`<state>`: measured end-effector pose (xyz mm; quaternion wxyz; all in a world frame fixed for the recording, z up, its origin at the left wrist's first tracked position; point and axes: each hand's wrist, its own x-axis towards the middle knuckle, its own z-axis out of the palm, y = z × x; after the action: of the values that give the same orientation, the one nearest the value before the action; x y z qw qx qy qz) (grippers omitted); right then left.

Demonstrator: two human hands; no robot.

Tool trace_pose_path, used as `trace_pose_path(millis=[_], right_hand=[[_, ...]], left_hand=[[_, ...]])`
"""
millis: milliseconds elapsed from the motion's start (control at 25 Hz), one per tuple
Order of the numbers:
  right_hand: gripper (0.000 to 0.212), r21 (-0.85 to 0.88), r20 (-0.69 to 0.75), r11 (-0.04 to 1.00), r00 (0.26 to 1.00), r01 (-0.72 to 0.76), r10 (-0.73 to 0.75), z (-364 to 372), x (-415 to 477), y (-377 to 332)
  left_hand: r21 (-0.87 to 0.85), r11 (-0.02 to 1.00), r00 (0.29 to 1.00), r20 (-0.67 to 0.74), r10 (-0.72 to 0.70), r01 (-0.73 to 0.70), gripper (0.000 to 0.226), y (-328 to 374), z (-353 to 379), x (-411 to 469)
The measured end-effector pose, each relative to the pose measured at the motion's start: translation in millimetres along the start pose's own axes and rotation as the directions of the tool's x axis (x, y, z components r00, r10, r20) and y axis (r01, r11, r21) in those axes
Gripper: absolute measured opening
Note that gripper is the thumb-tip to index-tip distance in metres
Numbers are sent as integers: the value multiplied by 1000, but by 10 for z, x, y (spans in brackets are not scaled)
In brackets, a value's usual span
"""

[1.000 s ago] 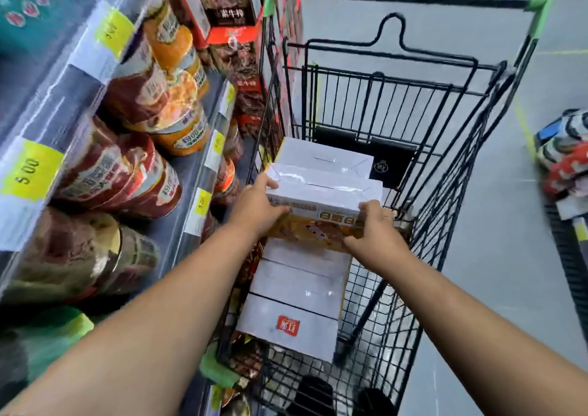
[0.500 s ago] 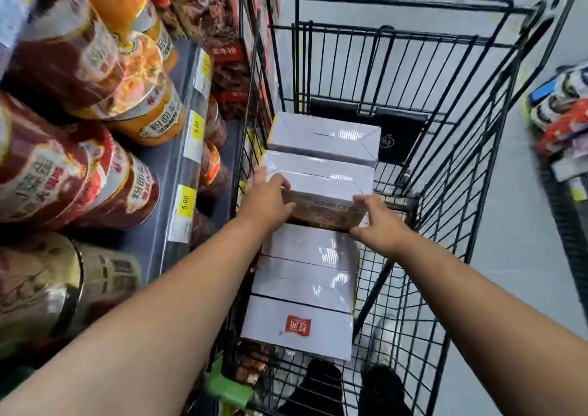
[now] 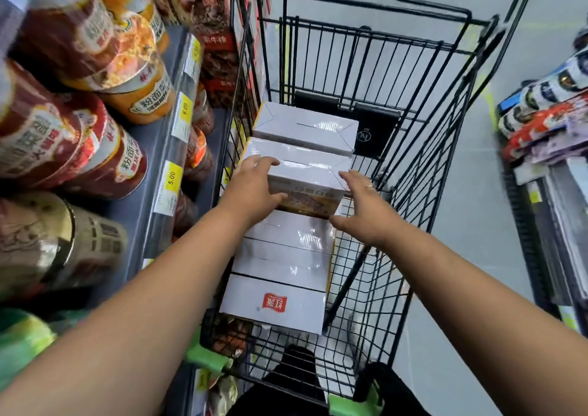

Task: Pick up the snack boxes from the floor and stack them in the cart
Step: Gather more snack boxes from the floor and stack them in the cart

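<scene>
A black wire shopping cart (image 3: 451, 135) stands in front of me. Several white snack boxes lie in a row along its left side, the nearest (image 3: 273, 304) bearing a red logo. Two more lie on top at the far end. The far upper box (image 3: 305, 127) rests alone. My left hand (image 3: 254, 186) grips the near upper snack box (image 3: 307, 177) at its left corner, fingers over the top and thumb on the printed front. My right hand (image 3: 362, 205) is beside the box's right end, fingers spread and straight, at most grazing its edge.
A shelf (image 3: 165, 148) of noodle tubs with yellow price tags runs close along the cart's left side. Packaged goods (image 3: 547, 113) sit on a rack at the right. Grey floor (image 3: 471, 256) lies between cart and rack. The cart's right half shows bare wire.
The held box has come down onto the lower row, against the far upper box. My right hand has let go of its right end and opened. The view moved closer.
</scene>
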<state>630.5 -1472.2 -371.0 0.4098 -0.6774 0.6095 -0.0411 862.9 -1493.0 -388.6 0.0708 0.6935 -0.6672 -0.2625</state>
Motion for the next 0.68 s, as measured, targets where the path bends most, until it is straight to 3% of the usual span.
trace_pose_path(millis=[160,400,520,680], right_hand=[[96,-128,-11,981,989,144,-147,-275,-262,-177],[99,-289,35,901,945,322,-326,-767,-753,-448],[97,-355,80,822,891,445,-447,-955,-1110,-622],[96,-438,167,680,796,588,-582,-1073,-1585,-948]], left_hand=[[-7,1000,997,-71,24,-25,86,343,-202,-463],[-27,995,973,-208,-98,94,95,912,-458,-1425],[18,984,949,-269,-166,177,99,1158,-522,-1975],[-64,962,884,-381,-270,267,106,1390,-658,-2649]])
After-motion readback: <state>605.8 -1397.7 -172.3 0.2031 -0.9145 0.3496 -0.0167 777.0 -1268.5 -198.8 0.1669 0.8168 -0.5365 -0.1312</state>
